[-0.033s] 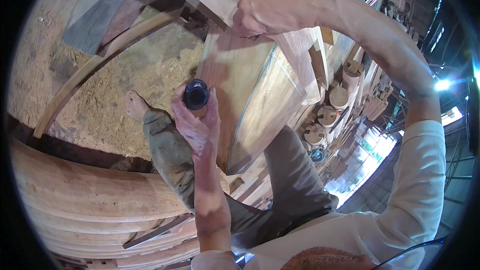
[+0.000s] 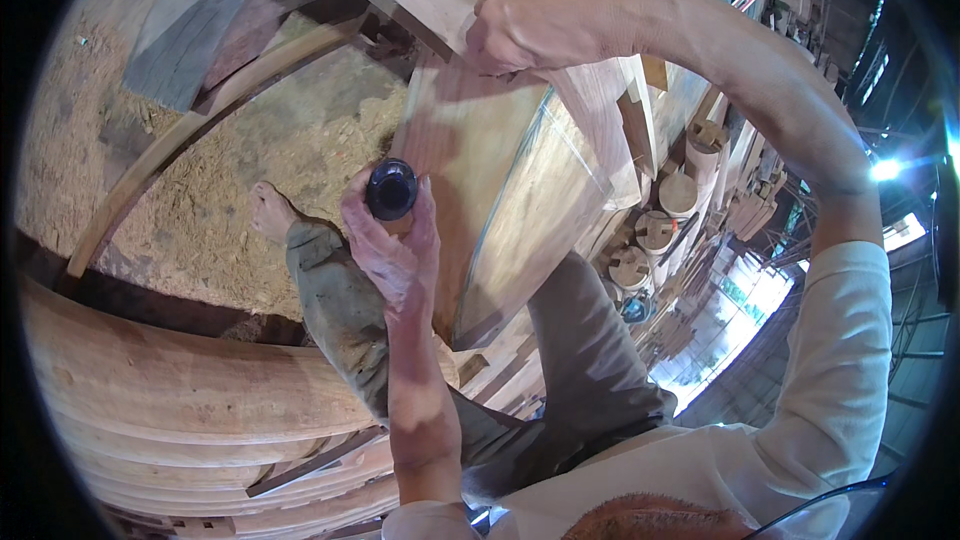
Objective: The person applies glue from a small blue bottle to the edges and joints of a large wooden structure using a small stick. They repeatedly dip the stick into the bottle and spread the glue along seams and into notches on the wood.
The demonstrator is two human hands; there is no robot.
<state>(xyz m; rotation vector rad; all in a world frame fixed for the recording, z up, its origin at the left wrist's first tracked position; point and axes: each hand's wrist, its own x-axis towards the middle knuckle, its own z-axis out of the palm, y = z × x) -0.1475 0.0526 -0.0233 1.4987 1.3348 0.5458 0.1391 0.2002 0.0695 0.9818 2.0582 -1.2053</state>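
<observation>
One big curved wooden plank (image 2: 500, 180) stands mid-frame, sawdust floor (image 2: 200, 190) on the left. Right hand (image 2: 560, 20) clamped on the plank's far top edge. Left hand (image 2: 395, 240) closed round one black round-capped tool (image 2: 391, 189), pressed to the plank's left face. Work looks mid-way (finish state can't tell). Several round log ends (image 2: 680, 195) far right.

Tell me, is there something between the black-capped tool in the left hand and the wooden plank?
Nothing visible. The left hand holds the black-capped tool right at the wooden plank, with no object between them. The right hand grips the plank's upper end, away from the tool.
</observation>
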